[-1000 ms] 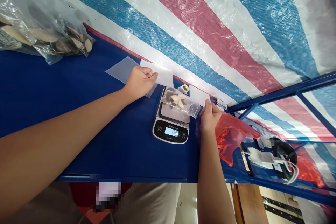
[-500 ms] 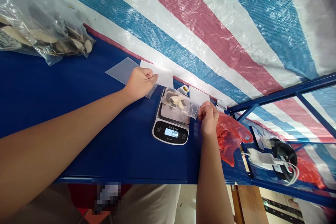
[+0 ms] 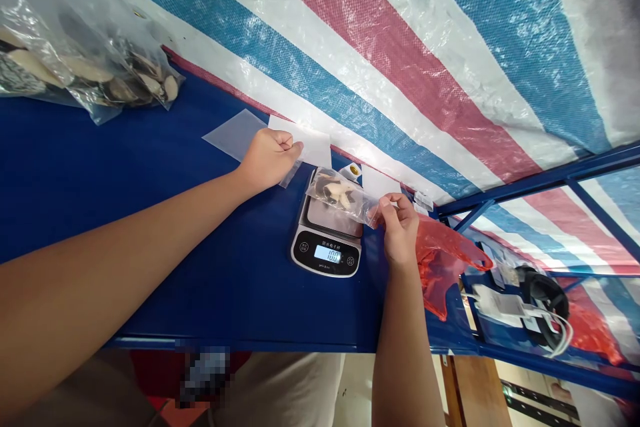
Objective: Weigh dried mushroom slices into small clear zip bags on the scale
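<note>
Hands well apart here! The right hand (image 3: 397,230) pinches the corner of a clear zip bag (image 3: 337,195) of sliced mushrooms, lying across the digital scale (image 3: 325,252) at its 10 o'clock, with a red plastic bag (image 3: 443,267) at its 3 o'clock. The curled left hand (image 3: 269,159) sits against a white paper strip (image 3: 313,143) and a clear plastic sheet (image 3: 233,133); whether it grips anything, can't tell.

My feed shows a bare left hand (image 3: 269,160) and right hand (image 3: 399,230), pale khaki trousers (image 3: 280,390) well below the fingers.
</note>
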`<state>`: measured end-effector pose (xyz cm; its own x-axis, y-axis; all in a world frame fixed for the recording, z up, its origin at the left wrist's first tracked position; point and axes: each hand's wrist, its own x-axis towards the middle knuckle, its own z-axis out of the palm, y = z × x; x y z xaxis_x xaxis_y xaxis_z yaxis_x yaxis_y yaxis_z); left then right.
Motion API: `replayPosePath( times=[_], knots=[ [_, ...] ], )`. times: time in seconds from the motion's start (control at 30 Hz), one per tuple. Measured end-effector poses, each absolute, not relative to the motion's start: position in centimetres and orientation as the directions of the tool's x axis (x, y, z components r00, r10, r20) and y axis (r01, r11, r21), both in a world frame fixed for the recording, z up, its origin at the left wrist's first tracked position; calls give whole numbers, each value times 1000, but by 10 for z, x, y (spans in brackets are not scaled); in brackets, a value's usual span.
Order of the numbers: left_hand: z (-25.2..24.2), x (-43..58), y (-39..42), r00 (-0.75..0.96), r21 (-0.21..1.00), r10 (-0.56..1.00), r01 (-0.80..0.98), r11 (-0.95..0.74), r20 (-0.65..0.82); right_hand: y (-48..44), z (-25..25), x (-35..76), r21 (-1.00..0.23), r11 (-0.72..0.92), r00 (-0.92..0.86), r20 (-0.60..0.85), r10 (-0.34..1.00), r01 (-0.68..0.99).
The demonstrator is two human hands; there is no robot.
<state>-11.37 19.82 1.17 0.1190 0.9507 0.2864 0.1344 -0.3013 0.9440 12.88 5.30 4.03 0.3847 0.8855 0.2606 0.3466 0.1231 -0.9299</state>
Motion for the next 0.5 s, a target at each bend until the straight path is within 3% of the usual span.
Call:
replayPosePath(
  times=[0.3,0.5],
  knots=[
    [9,-114,200,123,933,943,154,-325,308,54,42,116,-920,255,417,366,832,299],
    [10,-113,200,119,935,947,164,-315,298,39,64,130,-865,427,585,496,642,264]
  ],
)
